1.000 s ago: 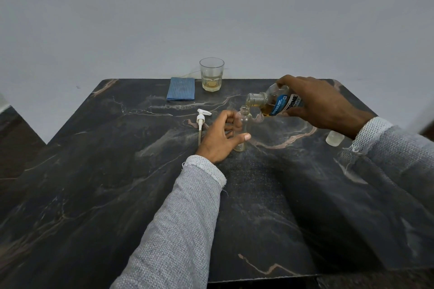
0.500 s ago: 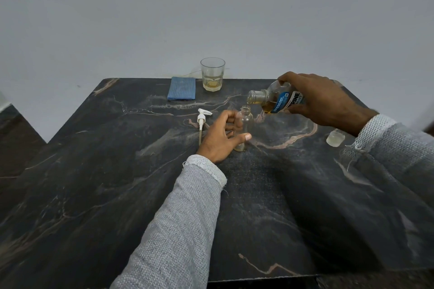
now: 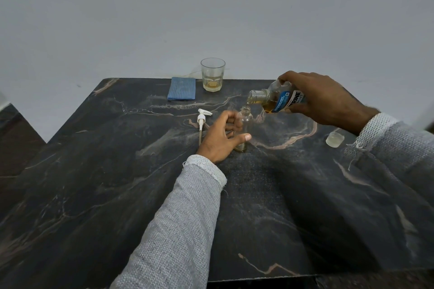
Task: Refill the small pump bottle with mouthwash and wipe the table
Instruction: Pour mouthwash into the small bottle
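A small clear pump bottle stands upright and uncapped on the dark marble table. My left hand is wrapped around its body. My right hand holds the mouthwash bottle tipped almost level, its open neck just above the small bottle's mouth; amber liquid sits at the neck and a little lies in the small bottle's base. The white pump head with its tube lies on the table left of my left hand. A folded blue cloth lies at the far edge.
A glass tumbler with a little amber liquid stands at the far edge beside the cloth. A small translucent cap rests on the table under my right wrist. A plain wall rises behind the table.
My right hand has lifted the mouthwash bottle slightly and tipped it further toward the small bottle's mouth. My left hand has stayed on the small bottle.
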`<action>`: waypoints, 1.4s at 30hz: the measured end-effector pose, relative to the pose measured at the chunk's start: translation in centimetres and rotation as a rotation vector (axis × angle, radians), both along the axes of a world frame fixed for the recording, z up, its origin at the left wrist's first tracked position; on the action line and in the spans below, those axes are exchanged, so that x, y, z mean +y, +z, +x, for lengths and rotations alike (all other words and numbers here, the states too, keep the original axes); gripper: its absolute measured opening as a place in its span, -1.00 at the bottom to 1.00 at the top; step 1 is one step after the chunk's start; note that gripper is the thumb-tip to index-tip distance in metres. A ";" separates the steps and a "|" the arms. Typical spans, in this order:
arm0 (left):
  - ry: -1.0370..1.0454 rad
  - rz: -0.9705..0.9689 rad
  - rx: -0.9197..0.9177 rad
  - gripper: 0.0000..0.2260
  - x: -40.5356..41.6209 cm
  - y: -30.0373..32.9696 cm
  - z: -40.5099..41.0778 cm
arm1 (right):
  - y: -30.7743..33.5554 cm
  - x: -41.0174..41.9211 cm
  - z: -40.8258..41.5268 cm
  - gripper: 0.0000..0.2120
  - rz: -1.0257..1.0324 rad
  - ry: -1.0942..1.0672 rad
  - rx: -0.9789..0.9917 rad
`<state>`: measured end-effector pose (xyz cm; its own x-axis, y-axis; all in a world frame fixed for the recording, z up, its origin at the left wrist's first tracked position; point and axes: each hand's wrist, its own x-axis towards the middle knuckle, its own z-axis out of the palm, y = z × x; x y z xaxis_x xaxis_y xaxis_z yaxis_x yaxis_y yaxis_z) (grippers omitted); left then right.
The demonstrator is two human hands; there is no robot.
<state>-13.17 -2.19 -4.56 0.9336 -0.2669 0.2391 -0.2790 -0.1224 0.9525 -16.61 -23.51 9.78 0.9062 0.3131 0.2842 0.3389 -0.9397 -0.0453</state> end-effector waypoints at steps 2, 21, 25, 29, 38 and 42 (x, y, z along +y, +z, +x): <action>0.001 0.002 0.001 -0.61 0.0 0.1 0.0 | 0.0 0.0 0.1 -0.41 -0.001 -0.002 0.001; 0.003 0.006 0.013 -0.57 0.0 0.2 -0.1 | 0.4 -0.1 0.1 -0.42 -0.027 0.006 -0.022; 0.003 0.016 0.014 -0.58 0.1 0.3 -0.2 | 0.4 -0.2 0.2 -0.42 -0.036 -0.002 -0.021; 0.007 0.019 0.017 -0.57 0.1 0.3 -0.2 | 0.5 -0.2 0.1 -0.41 -0.046 -0.012 -0.015; 0.008 0.024 0.014 -0.59 0.1 0.3 -0.2 | 0.6 -0.3 0.2 -0.40 -0.052 -0.013 -0.027; 0.004 0.022 0.015 -0.59 0.2 0.3 -0.2 | 0.7 -0.3 0.2 -0.40 -0.056 -0.007 -0.031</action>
